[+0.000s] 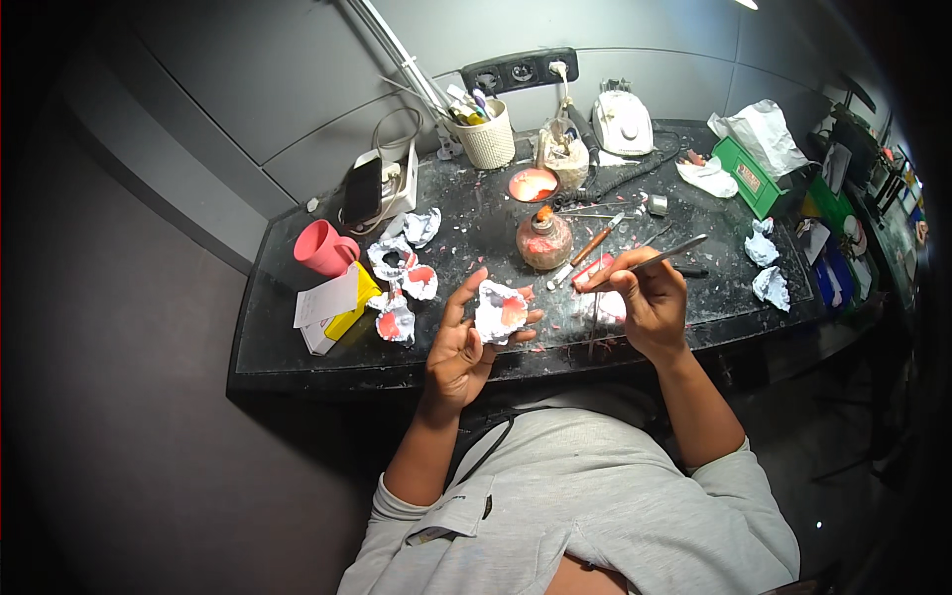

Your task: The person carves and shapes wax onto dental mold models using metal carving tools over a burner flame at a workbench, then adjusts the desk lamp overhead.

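In my left hand (459, 359) is a white plaster dental cast (490, 319) with pink wax on its inner side; the fingers support it from below and behind, the thumb at its near edge. My right hand (652, 302), raised over the front of the bench, pinches a slim metal wax knife (672, 252) that slants up to the right. Close to those fingertips is a pink wax piece (593, 271); whether they touch it I cannot tell. A round spirit lamp (544, 245) with an orange top stands beyond, between both hands.
Several plaster casts (395, 323) lie at the left, by a pink mug (321, 248) and a yellow box (349, 315). Behind the lamp are a wax dish (534, 185) and a pen cup (485, 139). A wooden-handled knife (598, 237) lies mid-bench; a green box (746, 176) sits right.
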{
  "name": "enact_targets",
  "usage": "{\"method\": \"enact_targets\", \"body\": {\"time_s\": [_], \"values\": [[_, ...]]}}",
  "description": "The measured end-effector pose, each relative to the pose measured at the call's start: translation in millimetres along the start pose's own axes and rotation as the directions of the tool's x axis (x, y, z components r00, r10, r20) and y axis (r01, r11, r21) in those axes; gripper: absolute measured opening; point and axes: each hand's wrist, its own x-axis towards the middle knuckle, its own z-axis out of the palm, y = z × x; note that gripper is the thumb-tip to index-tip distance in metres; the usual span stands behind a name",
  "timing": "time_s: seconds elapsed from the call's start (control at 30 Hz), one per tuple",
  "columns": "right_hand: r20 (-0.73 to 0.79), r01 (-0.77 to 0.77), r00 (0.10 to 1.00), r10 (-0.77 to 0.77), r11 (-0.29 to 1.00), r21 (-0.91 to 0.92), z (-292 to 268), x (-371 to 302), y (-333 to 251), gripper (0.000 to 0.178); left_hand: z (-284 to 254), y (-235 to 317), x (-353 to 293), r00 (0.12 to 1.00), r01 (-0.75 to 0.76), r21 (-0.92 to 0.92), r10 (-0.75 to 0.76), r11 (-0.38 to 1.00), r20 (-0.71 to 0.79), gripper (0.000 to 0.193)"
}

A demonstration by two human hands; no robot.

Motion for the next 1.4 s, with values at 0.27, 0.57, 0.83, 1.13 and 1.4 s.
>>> {"method": "enact_targets", "body": {"time_s": [0.27,0.57,0.83,1.13,1.4], "values": [[-0.066,-0.149,0.985,0.158,0.982,0.114,-0.2,-7.2,7.2,0.019,3.3,0.2,0.6,1.0,-0.01,0.004,0.01,1.0,-0.008,0.076],[-0.093,-0.019,0.996,-0.001,0.977,-0.211,1.4,-5.1,6.7,0.019,-3.0,-3.9,-2.0,0.998,-0.023,-0.049,0.021,0.999,-0.058,0.076],[-0.038,0.045,0.997,-0.06,0.945,-0.323,1.6,-6.6,8.6,0.015,-3.1,-3.7,-1.6,0.999,-0.015,0.011,0.015,1.0,-0.049,0.078],[-0.009,0.043,0.999,-0.049,0.938,-0.345,4.2,-6.4,6.8,0.015,-7.1,-5.1,-1.3,0.998,-0.002,0.059,0.007,0.998,-0.069,0.075],[0.034,0.089,0.996,-0.083,0.919,-0.384,3.3,-6.5,5.0,0.014,-8.4,-5.0,1.2,0.993,0.023,-0.041,-0.027,0.999,-0.111,0.064]]}}
